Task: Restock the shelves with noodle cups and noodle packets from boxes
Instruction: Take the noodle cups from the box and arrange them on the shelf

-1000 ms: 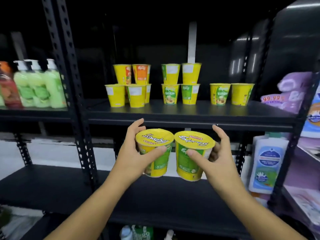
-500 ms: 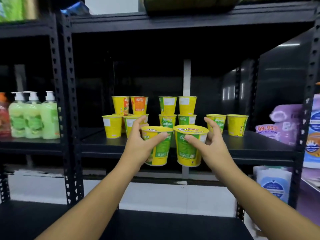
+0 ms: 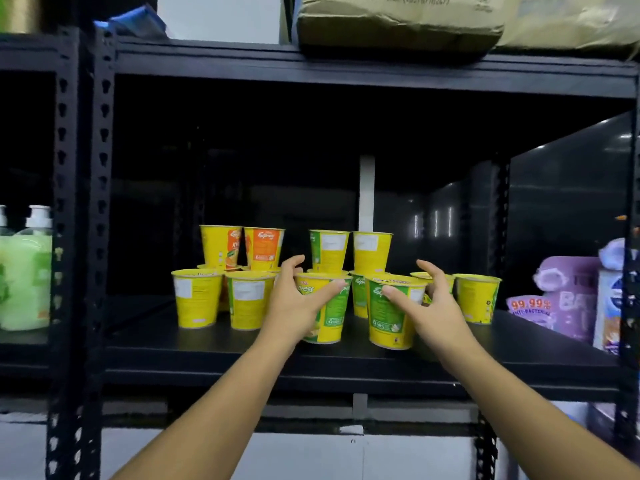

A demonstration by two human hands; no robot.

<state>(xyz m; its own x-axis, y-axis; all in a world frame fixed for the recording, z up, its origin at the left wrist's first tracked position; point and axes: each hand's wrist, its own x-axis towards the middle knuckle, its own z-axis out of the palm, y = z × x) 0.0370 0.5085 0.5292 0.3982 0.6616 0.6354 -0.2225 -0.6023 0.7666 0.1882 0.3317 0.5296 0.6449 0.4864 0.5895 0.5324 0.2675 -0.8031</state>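
The left hand [image 3: 294,308] grips the left noodle cup [image 3: 329,317], its thumb laid across the printed front below the rim and its fingers curled round the far side. The right hand [image 3: 441,317] holds the right noodle cup [image 3: 388,320] the same way, thumb on the green label and fingers spread wide and bent over the back. Both cups stand upright, long axis vertical, sealed lids up and narrow bases down, side by side between the two thumbs and close together. Their bases sit at the front of the black shelf [image 3: 207,351]; whether they rest on it cannot be told. Beyond the fingertips, four upper cups [image 3: 221,249] stand on top of lower ones that are mostly hidden. To the outside of the left fingers, two front cups [image 3: 197,299] stand upright with their white label panels facing out. Behind the right fingers a half-hidden cup [image 3: 420,277] shows only its rim, and the end cup [image 3: 478,299] stands just past it. The full count of the lower row is unclear. Green soap bottles [image 3: 24,282], two pump tops showing, are cut off at the left edge; purple packets [image 3: 568,296] are blurred at the right; a cardboard box [image 3: 398,26] on top is cropped.
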